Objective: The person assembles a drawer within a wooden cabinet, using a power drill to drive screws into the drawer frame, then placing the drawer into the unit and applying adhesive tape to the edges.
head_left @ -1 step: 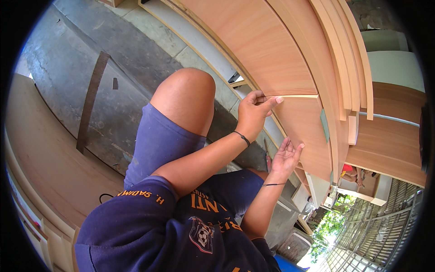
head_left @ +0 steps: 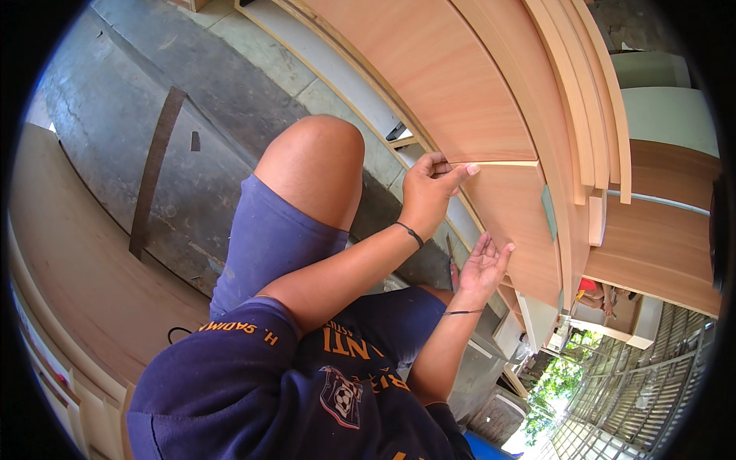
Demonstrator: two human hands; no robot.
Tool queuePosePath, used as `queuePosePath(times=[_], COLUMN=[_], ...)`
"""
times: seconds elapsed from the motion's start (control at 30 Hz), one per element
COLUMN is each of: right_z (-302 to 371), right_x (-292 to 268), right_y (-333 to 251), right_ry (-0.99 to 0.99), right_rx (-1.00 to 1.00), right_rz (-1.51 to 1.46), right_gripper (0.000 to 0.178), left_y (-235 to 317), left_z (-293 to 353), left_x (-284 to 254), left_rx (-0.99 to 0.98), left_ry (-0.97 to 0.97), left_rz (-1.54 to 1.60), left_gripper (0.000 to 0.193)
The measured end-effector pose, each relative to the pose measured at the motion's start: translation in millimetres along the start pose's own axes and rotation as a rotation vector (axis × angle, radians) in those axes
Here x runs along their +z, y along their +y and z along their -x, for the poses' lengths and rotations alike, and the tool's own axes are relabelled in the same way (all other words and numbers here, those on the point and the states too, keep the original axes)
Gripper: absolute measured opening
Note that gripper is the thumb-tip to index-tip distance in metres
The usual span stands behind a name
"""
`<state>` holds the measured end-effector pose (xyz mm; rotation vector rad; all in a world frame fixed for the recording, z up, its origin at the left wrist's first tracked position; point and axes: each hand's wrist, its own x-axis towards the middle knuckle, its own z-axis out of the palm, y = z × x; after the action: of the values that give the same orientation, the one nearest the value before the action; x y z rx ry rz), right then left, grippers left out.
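A light wood-grain panel (head_left: 515,211) lies in front of me, beside a larger matching panel (head_left: 460,92); a narrow pale edge shows along the joint between them. My left hand (head_left: 431,186) is closed on the corner at this joint, its thumb pressed on the face and the fingers curled at the edge. Farther along the same edge is my right hand (head_left: 481,270), palm up, thumb and fingers apart. Its fingertips are at the panel's edge; whether they press on it I cannot tell.
Several curved-looking wood strips (head_left: 590,100) rest beyond the panels. A slim tool with a red handle (head_left: 454,274) is below my right hand. Another wooden panel (head_left: 84,261) stands at the left. At the far right, another person's hand (head_left: 609,307) is by an open box (head_left: 646,322).
My hands and the panel keep the same position. Only the other person's hand at the far right has shifted slightly.
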<state>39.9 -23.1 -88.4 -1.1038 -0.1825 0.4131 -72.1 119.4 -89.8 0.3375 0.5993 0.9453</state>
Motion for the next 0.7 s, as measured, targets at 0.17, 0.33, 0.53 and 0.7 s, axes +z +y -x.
queuePosePath(times=[0.17,0.33,0.53,0.7], right_z=[0,-1,1,1], right_x=[-4,-6,1,1], right_y=[0,0,0,1], right_ry=[-0.016,0.022,0.027,0.019], right_rx=[-0.004,0.005,-0.004,-0.014], right_rz=[0.0,0.002,0.035,0.067], right_gripper=[0.048,0.048,0.049,0.049], left_y=[-11,-7,-7,-10], left_z=[-3,-2,5,1], left_x=[-3,-2,6,2], left_rx=[-0.012,-0.015,0.06,0.047], left_ry=[0.034,0.027,-0.103,-0.083], left_rz=[-0.089,-0.135,-0.097,-0.202], left_gripper=[0.039,0.04,0.038,0.037])
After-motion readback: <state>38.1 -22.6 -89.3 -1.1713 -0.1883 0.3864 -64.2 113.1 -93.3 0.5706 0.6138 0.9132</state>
